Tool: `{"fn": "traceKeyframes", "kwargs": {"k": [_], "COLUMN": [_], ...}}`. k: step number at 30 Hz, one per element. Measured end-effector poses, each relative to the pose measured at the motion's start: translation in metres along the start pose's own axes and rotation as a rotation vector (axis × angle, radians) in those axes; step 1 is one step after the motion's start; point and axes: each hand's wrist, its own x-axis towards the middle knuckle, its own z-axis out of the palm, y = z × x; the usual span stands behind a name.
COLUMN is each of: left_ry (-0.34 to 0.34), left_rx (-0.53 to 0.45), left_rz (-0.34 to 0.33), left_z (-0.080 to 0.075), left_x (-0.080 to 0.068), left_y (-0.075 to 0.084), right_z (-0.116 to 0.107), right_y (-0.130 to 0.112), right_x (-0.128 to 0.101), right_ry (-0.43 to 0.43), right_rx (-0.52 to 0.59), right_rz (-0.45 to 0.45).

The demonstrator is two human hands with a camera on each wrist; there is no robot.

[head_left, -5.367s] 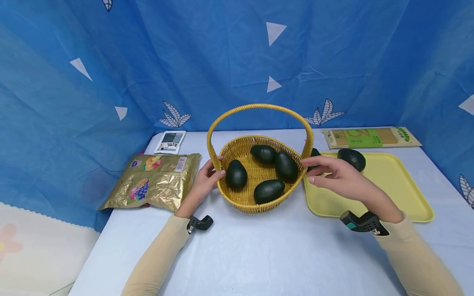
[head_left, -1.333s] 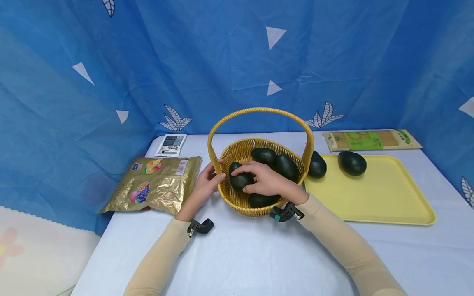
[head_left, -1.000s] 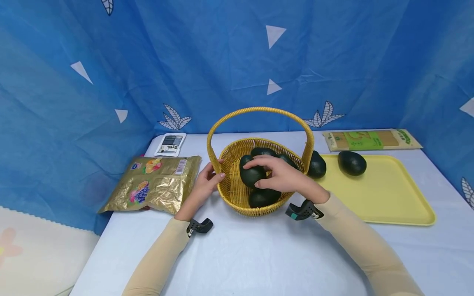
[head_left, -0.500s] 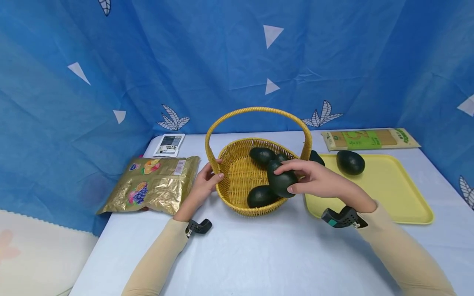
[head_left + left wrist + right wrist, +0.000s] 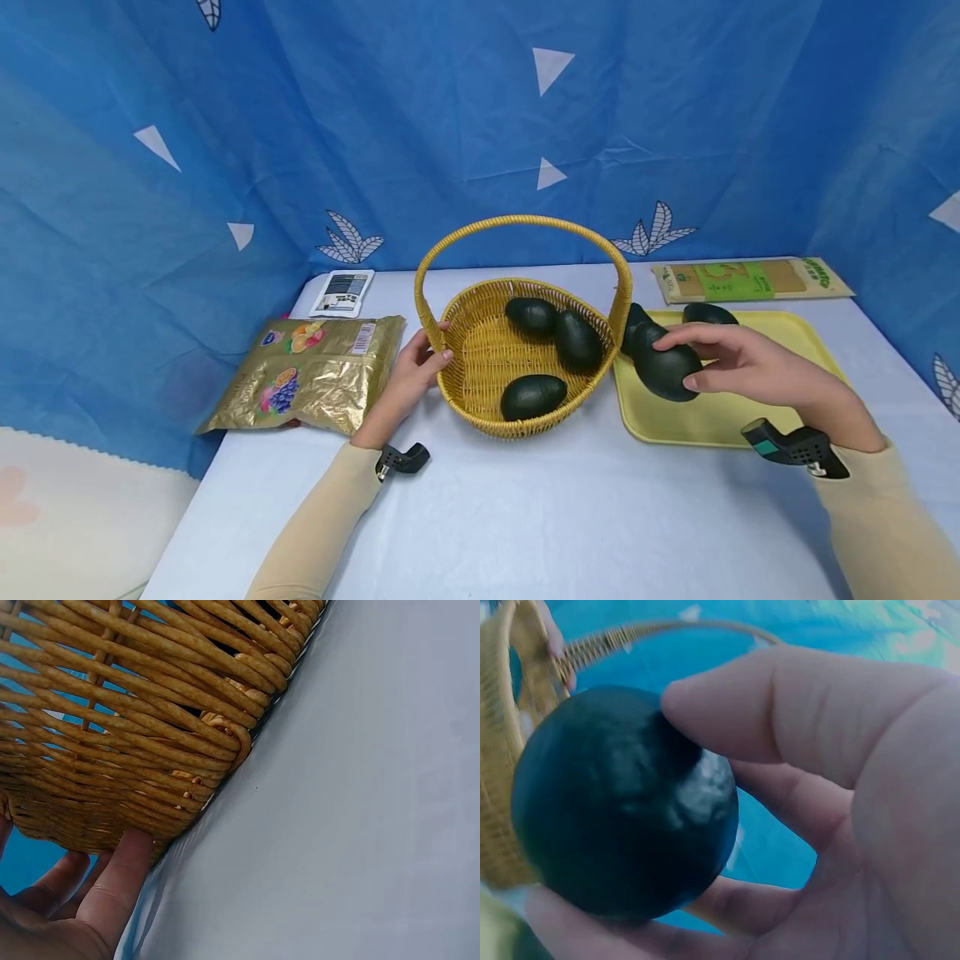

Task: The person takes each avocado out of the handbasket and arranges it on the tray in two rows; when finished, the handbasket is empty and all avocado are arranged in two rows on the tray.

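In the head view, the wicker basket (image 5: 517, 429) stands on the white table (image 5: 487, 517), its tall handle (image 5: 522, 220) arching over it. The left hand (image 5: 415, 367) grips the basket's left side at the foot of the handle, thumb at the rim and fingers bent round the outside. Inside the basket lie three avocados: one at the back (image 5: 532, 318), one by the right wall (image 5: 578, 341), one near the front (image 5: 533, 397). Just right of the basket, the right hand (image 5: 738, 354) holds a dark avocado (image 5: 665, 371) between thumb and fingers, spread only as wide as the fruit, over the yellow tray (image 5: 697, 429); whether it touches the tray cannot be told. Two more avocados, partly hidden, lie beyond it: one close beside the basket (image 5: 635, 317), one farther right of it (image 5: 708, 314). A gold fruit-printed bag (image 5: 307, 367) lies left of the basket, a small white pouch (image 5: 343, 293) behind that bag, and a long flat package (image 5: 750, 281) far to the basket's right.

In the left wrist view, a fingertip presses the basket's woven outer wall.

In the right wrist view, the thumb lies across the held avocado, other fingers beneath, the basket just beyond.
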Motion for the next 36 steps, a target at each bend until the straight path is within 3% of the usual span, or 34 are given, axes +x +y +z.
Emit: {"fn": "traceKeyframes", "kwargs": {"k": [3, 14, 22, 31, 36], "left_ry": [-0.004, 0.0, 0.004, 0.005, 0.004], "left_rx": [0.0, -0.01, -0.018, -0.013, -0.018], "left_rz": [-0.003, -0.005, -0.016, -0.002, 0.003], "left_z": [0.0, 0.001, 0.0, 0.0, 0.0], "left_x": [0.0, 0.0, 0.0, 0.0, 0.0], "left_y": [0.0, -0.001, -0.002, -0.001, -0.001], "right_z": [-0.015, -0.055, -0.072, -0.079, -0.078], "right_y": [0.011, 0.042, 0.066, 0.089, 0.099], "right_x": [-0.015, -0.059, -0.073, -0.08, -0.078], "right_ry": [0.066, 0.368, 0.452, 0.53, 0.566], "right_rx": [-0.04, -0.271, -0.308, -0.273, -0.293], "right_rz": [0.029, 0.336, 0.495, 0.644, 0.677]}}
